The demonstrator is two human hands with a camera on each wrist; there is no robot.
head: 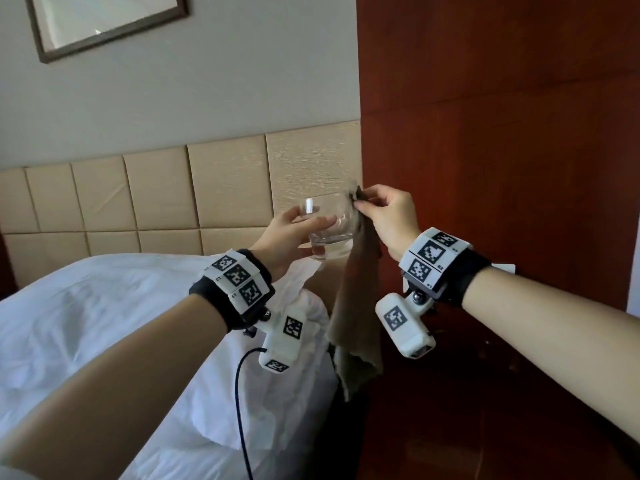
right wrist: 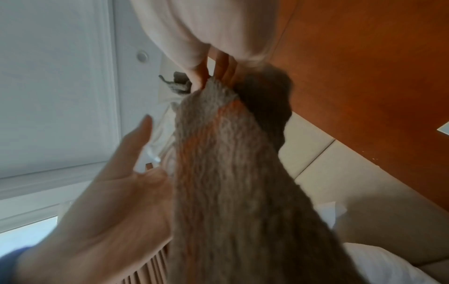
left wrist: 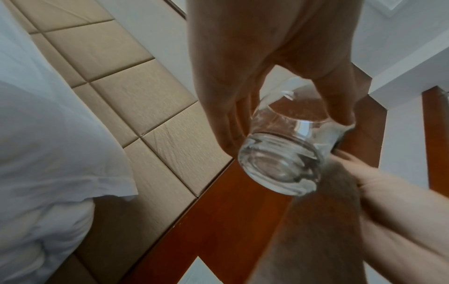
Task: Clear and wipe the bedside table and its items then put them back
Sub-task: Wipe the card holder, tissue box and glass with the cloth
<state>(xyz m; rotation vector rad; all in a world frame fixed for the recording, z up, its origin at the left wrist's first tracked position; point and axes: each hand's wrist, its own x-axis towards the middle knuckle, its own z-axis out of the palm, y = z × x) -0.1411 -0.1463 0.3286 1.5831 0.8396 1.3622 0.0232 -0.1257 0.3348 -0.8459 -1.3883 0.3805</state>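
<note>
A clear drinking glass (head: 329, 225) is held up in the air in front of the headboard, and my left hand (head: 292, 230) grips it round its side. In the left wrist view the glass (left wrist: 284, 153) shows its thick base, with thumb and fingers on either side. My right hand (head: 384, 213) pinches a grey-brown cloth (head: 356, 306) against the glass rim; the cloth hangs down long below it. The right wrist view is filled by the cloth (right wrist: 230, 182), with my fingertips (right wrist: 218, 71) pinching its top. The bedside table is hidden below my right arm.
A white pillow and bedding (head: 104, 323) lie at the lower left. A beige padded headboard (head: 156, 195) runs behind. Red-brown wood panelling (head: 502, 133) fills the right. A framed picture (head: 104, 22) hangs on the wall. A black cable (head: 242, 393) dangles from my left wrist.
</note>
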